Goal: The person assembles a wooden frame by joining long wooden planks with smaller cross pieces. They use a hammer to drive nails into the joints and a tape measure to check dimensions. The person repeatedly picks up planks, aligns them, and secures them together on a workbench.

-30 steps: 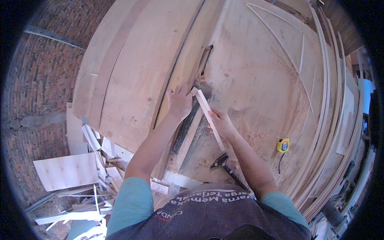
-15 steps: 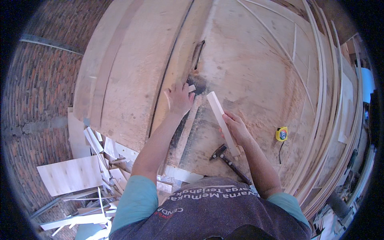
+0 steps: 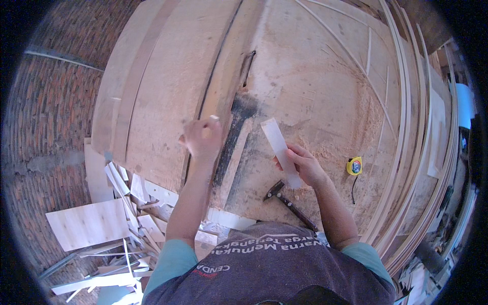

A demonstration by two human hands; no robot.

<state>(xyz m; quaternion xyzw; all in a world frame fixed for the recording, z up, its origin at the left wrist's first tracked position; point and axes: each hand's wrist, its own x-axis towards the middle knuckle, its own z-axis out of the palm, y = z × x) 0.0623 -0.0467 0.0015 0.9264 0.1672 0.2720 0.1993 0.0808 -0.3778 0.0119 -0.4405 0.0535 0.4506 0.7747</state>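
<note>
In my right hand [image 3: 306, 165] is a short pale wood strip [image 3: 276, 141], gripped between thumb and fingers and tilted over the bench. My left hand [image 3: 203, 140], smeared by motion, is curled above the long yellowish board [image 3: 216, 84]. A small pale wood piece [image 3: 214, 118] pokes out at its fingertips. Below the strip, a hammer [image 3: 291, 203] with a dark handle lies on the wooden worktable [image 3: 315, 101]. Off to the right of my right hand sits a yellow tape measure [image 3: 354, 166].
A dark slot [image 3: 248, 68] cuts into the tabletop, with a blackened patch [image 3: 239, 122] nearer me. Long wood strips [image 3: 409, 101] line the right side. Offcuts [image 3: 145, 203] and a pale panel [image 3: 87, 223] lie at lower left, by a brick surface [image 3: 56, 117].
My left hand has moved left and nearer me with the small wood piece, away from the blackened patch. In my right hand the strip has turned, showing its broad face.
</note>
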